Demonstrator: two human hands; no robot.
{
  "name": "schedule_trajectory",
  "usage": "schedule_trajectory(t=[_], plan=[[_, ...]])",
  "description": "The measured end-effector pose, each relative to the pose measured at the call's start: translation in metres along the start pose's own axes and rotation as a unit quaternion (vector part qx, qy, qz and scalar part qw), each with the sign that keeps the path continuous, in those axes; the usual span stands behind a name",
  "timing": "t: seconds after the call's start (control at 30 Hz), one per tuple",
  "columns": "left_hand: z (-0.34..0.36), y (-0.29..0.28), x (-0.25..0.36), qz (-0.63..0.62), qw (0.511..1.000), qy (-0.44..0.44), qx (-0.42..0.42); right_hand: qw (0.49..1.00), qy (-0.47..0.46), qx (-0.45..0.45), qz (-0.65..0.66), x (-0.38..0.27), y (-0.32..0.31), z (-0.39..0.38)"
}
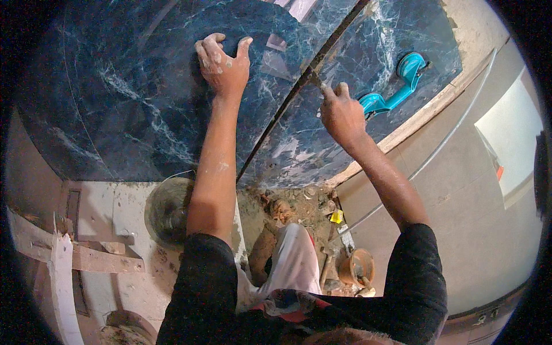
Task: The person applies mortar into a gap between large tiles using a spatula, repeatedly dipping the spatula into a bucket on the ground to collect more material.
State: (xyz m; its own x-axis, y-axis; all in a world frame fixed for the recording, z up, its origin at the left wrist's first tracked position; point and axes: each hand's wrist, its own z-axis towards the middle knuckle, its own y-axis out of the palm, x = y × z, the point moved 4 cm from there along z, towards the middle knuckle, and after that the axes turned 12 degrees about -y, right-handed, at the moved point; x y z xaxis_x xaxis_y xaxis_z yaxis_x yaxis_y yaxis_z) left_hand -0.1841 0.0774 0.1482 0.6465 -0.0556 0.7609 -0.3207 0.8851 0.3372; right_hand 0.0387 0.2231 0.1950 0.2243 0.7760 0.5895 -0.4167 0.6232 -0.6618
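Note:
My left hand [223, 60] presses flat on a large dark blue marble slab [132, 98], its fingers spread and dusted with mortar. A second slab of the same kind [299, 144] lies to its right, with a narrow dark joint [287, 100] between them. My right hand [340, 114] is closed at that joint, gripping what looks like a thin metal tool [315, 79] whose tip reaches into the gap. A teal double suction-cup lifter [397, 86] sits stuck on the right slab, just beyond my right hand.
A round mortar pan [167, 210] sits below the left slab. Wooden offcuts [86, 259] lie at the lower left. Rubble, a small yellow object [336, 217] and an orange pot [359, 267] lie by my knee. Grey floor tiles [460, 190] stretch to the right.

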Motion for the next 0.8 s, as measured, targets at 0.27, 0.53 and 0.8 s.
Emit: schedule_trajectory(t=[0.27,0.53,0.8], plan=[[0.001,-0.001,0.001,0.001,1.0,0.004,0.003,1.0,-0.001,-0.013,-0.021,0.007,-0.022,0.014],[0.001,-0.001,0.003,0.006,1.0,-0.002,-0.015,0.999,0.012,-0.013,-0.036,0.011,-0.037,0.021],[0.001,-0.001,0.002,0.002,1.0,0.006,0.017,0.999,0.009,0.046,0.02,0.012,-0.045,0.015]])
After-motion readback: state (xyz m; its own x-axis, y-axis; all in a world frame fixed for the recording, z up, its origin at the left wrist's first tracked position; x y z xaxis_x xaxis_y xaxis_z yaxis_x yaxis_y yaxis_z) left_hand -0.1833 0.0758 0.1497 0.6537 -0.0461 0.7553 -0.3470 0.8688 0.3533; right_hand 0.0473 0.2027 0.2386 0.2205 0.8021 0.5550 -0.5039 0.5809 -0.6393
